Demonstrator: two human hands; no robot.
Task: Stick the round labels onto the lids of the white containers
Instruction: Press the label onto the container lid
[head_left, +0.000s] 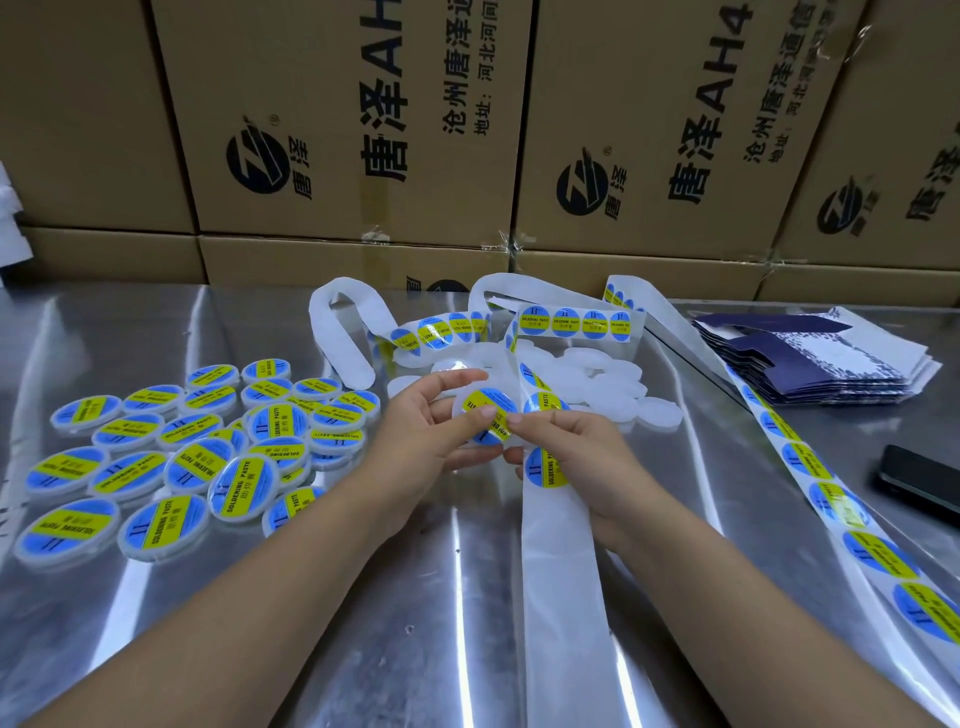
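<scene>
My left hand (431, 431) grips a small white round container (462, 408) above the middle of the metal table. A blue and yellow round label (488, 410) lies on its lid, and my right hand (566, 447) pinches the label's near edge. A white backing strip (558, 551) with more round labels runs under my right hand toward me. Several unlabelled white containers (613, 379) lie in a heap just behind my hands. Several labelled containers (171, 447) are spread out on the left.
A long label strip (841, 514) runs along the right side of the shiny metal table (426, 597). Flat dark blue cartons (815, 358) are stacked at the back right. A black phone (919, 480) lies at the right edge. Cardboard boxes (337, 130) wall off the back.
</scene>
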